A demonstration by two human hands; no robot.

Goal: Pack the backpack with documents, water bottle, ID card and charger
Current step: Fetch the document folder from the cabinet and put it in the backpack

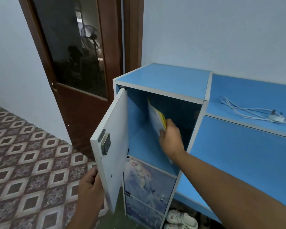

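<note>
Pale walls behind a blue cabinet (163,76), patterned floor (23,154) to its left, brown room door (82,104) with dark glass behind its left corner. Swung open leftward, the upper cabinet door (112,129), metal lock (105,143) on its inner face. Curled round that door's lower edge and gripping it, the left hand (89,187). Inside the cabinet's upper compartment, the right hand (171,139) pinching white-and-yellow documents (156,118), tilted upright; print on them too blurred to read. Faded cartoon picture (145,179) on the cabinet's lower front. Adjoining the cabinet's right side, a blue desk (254,90) with a white charger (276,119) and its loose cable lying on top. Pale sandals (182,218) beneath the desk, by the cabinet's right foot.
</note>
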